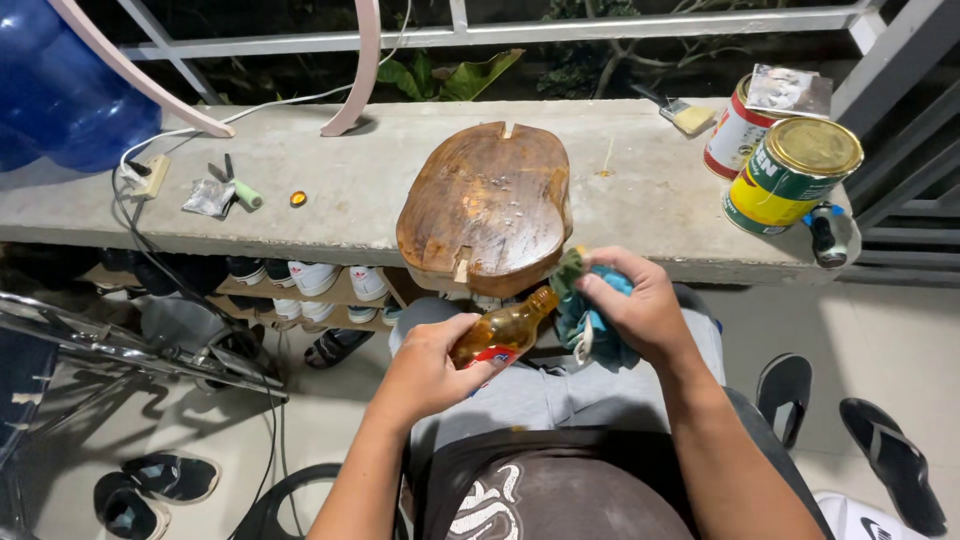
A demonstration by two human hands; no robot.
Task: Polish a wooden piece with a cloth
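My left hand (425,368) is wrapped around a small glass bottle (505,331) of amber liquid, fingers curled tight round its lower body over the red and white label. I hold it tilted, its open neck pointing toward two o'clock, right up against the blue-green cloth (590,318). My right hand (640,310) has that cloth bunched in a closed grip, thumb and fingertips pinching a fold at the top where the bottle's mouth meets it; the rest hangs down over my grey trousers.

Straight ahead at twelve o'clock, the rounded wooden slab (487,205) lies flat on the concrete ledge (330,190), its glossy brown face notched at the far and near edges, its near edge overhanging the ledge just above my hands. At two o'clock two paint tins (790,172) stand side by side, a small brush (685,115) beyond them and a dark little bottle (825,235) just in front. At ten o'clock lie a power strip (150,177), a crumpled packet (208,197), a green-handled tool (243,192) and an orange cap (298,198). Under the ledge at nine o'clock, shoes (310,280) sit in rows; black sandals (850,425) lie on the floor at four o'clock.
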